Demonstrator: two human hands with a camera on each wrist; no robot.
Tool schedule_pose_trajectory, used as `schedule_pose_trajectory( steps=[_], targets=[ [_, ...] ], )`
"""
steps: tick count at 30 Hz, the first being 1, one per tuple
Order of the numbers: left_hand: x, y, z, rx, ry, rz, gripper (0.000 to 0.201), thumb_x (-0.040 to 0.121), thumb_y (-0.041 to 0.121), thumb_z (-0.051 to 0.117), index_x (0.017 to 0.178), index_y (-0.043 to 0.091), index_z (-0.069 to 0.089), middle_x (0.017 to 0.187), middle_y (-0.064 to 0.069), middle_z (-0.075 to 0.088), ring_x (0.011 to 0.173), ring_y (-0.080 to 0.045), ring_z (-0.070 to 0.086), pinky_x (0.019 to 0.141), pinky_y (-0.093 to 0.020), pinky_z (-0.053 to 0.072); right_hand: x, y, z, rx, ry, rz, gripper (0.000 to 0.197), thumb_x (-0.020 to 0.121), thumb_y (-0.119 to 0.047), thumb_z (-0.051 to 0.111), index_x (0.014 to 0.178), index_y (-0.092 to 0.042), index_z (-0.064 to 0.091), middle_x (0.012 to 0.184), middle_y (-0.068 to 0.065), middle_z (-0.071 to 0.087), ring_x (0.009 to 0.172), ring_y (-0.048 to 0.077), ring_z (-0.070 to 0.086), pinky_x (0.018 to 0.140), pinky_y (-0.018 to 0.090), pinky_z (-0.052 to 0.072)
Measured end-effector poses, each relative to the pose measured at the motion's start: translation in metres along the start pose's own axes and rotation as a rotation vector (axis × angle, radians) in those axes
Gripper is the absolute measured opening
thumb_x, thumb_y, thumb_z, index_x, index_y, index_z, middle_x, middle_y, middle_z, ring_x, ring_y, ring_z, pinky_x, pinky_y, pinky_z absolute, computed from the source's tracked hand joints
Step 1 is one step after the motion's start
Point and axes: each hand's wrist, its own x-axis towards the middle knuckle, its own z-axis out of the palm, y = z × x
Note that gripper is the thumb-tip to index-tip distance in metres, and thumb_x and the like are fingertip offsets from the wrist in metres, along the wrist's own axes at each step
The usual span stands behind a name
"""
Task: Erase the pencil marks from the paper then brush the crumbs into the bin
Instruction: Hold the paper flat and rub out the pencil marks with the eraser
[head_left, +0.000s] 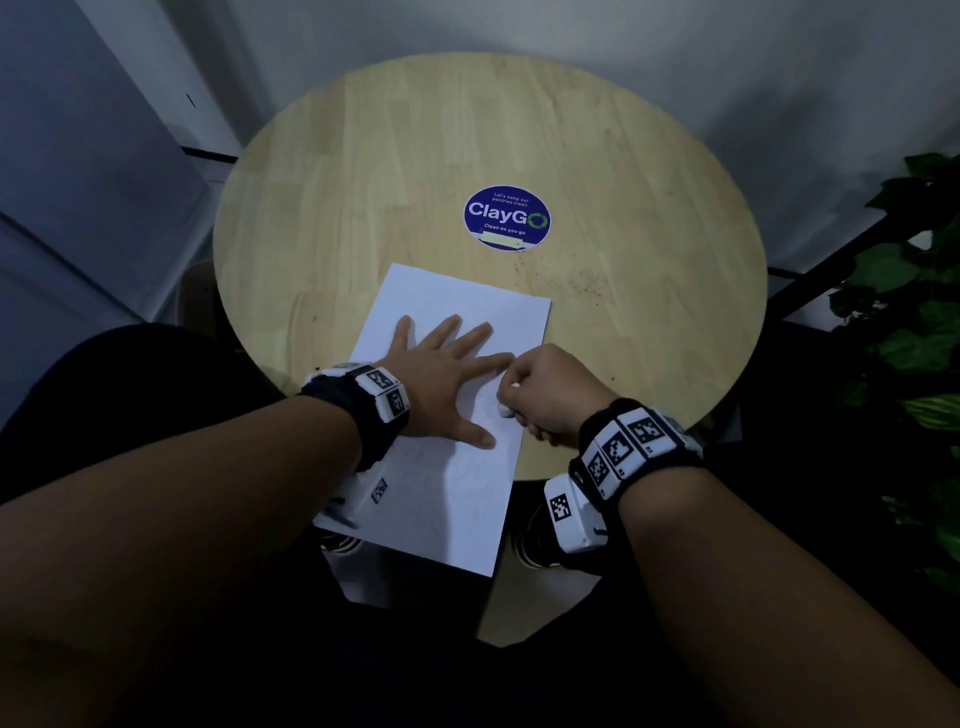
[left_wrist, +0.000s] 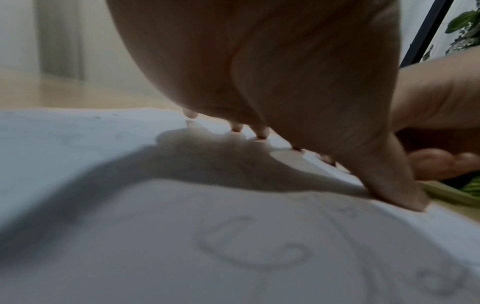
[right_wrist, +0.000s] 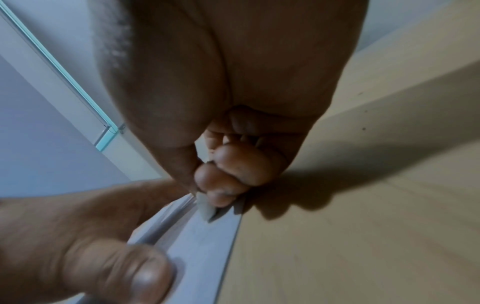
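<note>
Eraser (head_left: 505, 409) pinched in right hand (head_left: 550, 395) grip, left hand (head_left: 447, 384) flat on paper (head_left: 457, 306); short light strokes avoid creasing.

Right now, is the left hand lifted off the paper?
No, the left hand lies flat with fingers spread on the paper.

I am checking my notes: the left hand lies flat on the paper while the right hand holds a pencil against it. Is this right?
Not quite: the right hand pinches a white eraser, not a pencil, as the head view shows. The left hand does lie flat on the paper.
</note>
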Motion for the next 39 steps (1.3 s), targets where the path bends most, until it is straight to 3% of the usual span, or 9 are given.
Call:
schedule_pose_trajectory(
  steps=[6, 11, 14, 17, 21, 25, 30, 35, 39],
  targets=[
    [-0.003, -0.004, 0.005, -0.029, -0.043, -0.031, 0.119, 0.067, 0.099, 0.056, 0.156, 0.063, -0.014, 0.172, 0.014, -0.027, 0.157, -0.031, -0.03, 0.115, -0.079, -0.012, 0.009, -0.003, -0.007, -0.11, 0.272, -0.094, 0.011, 0.092, -0.03, 0.064, 0.084, -0.028, 0.071, 0.078, -0.002, 0.075, 0.064, 0.023, 0.072, 0.068, 0.041, 0.063],
    [-0.001, -0.004, 0.005, -0.016, -0.053, -0.035, 0.121, 0.067, 0.099, 0.056, 0.158, 0.06, -0.014, 0.171, 0.014, -0.028, 0.157, -0.031, -0.031, 0.116, -0.079, -0.012, -0.003, -0.011, 0.002, -0.143, -0.003, -0.087, 0.016, 0.092, -0.01, 0.064, 0.081, -0.012, 0.075, 0.067, 0.004, 0.073, 0.05, 0.021, 0.061, 0.05, 0.031, 0.049],
    [-0.001, -0.003, 0.004, -0.02, -0.058, -0.039, 0.122, 0.067, 0.099, 0.056, 0.158, 0.059, -0.015, 0.171, 0.014, -0.028, 0.157, -0.031, -0.031, 0.116, -0.078, -0.012, 0.003, -0.009, 0.004, -0.118, 0.137, -0.101, 0.02, 0.092, -0.015, 0.062, 0.078, -0.02, 0.075, 0.069, -0.005, 0.074, 0.054, 0.018, 0.066, 0.057, 0.036, 0.06],
    [0.0, -0.003, 0.005, -0.015, -0.055, -0.045, 0.125, 0.067, 0.1, 0.055, 0.158, 0.057, -0.018, 0.171, 0.015, -0.029, 0.157, -0.031, -0.03, 0.116, -0.079, -0.012, 0.007, -0.01, 0.003, -0.143, 0.248, -0.106, 0.018, 0.094, -0.025, 0.061, 0.08, -0.025, 0.072, 0.075, -0.004, 0.075, 0.064, 0.019, 0.071, 0.069, 0.04, 0.063],
    [0.002, -0.004, 0.005, -0.011, -0.061, -0.046, 0.127, 0.065, 0.101, 0.055, 0.158, 0.057, -0.019, 0.17, 0.015, -0.03, 0.157, -0.031, -0.03, 0.116, -0.08, -0.009, -0.004, -0.013, 0.009, -0.123, -0.004, -0.071, 0.019, 0.092, -0.009, 0.062, 0.078, -0.011, 0.075, 0.068, 0.012, 0.074, 0.049, 0.024, 0.059, 0.05, 0.036, 0.05],
    [0.002, -0.003, 0.004, -0.014, -0.076, -0.052, 0.126, 0.066, 0.1, 0.055, 0.157, 0.057, -0.02, 0.17, 0.015, -0.03, 0.157, -0.03, -0.031, 0.116, -0.079, -0.011, 0.007, -0.011, 0.005, -0.136, 0.288, -0.097, 0.017, 0.095, -0.026, 0.062, 0.08, -0.026, 0.069, 0.077, -0.002, 0.074, 0.066, 0.021, 0.07, 0.068, 0.039, 0.063],
    [0.003, -0.004, 0.005, -0.013, -0.066, -0.05, 0.128, 0.064, 0.101, 0.055, 0.158, 0.057, -0.02, 0.17, 0.015, -0.031, 0.157, -0.031, -0.031, 0.116, -0.079, -0.011, -0.005, -0.013, 0.007, -0.127, -0.018, -0.063, 0.018, 0.092, -0.01, 0.064, 0.078, -0.012, 0.075, 0.077, 0.022, 0.075, 0.051, 0.027, 0.06, 0.05, 0.038, 0.051],
    [0.001, -0.003, 0.005, -0.023, -0.073, -0.054, 0.127, 0.066, 0.099, 0.057, 0.158, 0.057, -0.02, 0.17, 0.015, -0.03, 0.157, -0.03, -0.031, 0.116, -0.079, -0.012, 0.006, -0.01, 0.004, -0.131, 0.259, -0.11, 0.02, 0.095, -0.026, 0.061, 0.077, -0.025, 0.07, 0.073, -0.001, 0.075, 0.061, 0.022, 0.072, 0.069, 0.042, 0.065],
    [0.001, -0.003, 0.006, -0.024, -0.064, -0.05, 0.127, 0.066, 0.099, 0.057, 0.158, 0.057, -0.018, 0.17, 0.015, -0.03, 0.157, -0.031, -0.031, 0.116, -0.079, -0.01, -0.006, -0.013, 0.007, -0.11, -0.014, -0.093, 0.02, 0.093, -0.009, 0.06, 0.079, -0.012, 0.075, 0.076, 0.02, 0.075, 0.05, 0.026, 0.06, 0.052, 0.037, 0.051]
  ],
)
